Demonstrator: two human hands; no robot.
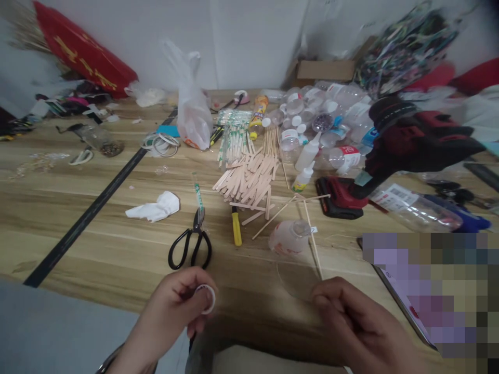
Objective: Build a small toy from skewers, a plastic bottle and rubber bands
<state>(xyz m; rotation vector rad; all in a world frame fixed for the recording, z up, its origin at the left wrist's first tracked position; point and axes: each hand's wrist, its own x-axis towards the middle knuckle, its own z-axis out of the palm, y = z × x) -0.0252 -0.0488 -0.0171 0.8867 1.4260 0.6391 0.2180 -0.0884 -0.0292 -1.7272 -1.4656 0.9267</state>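
Note:
My left hand (183,306) is closed around a small white bottle cap (210,297), with the thumb pressed against its inside. My right hand (351,317) is pinched shut at the front of the table, on what looks like a thin pale string (286,286) that curves away from the fingertips. Beyond it lies the cut-off top of a clear plastic bottle (286,240) with red print. Thin wooden sticks (312,239) lie beside that piece, one reaching toward my right hand. Black-handled scissors (196,241) rest just past my left hand.
Wooden craft sticks (249,176) are heaped mid-table, near a yellow-handled screwdriver (236,228) and glue bottles (303,177). Several plastic bottles crowd behind. A red and black cordless drill (401,145) stands at right, above a tablet-like device (393,291). Crumpled tissue (156,206) lies left.

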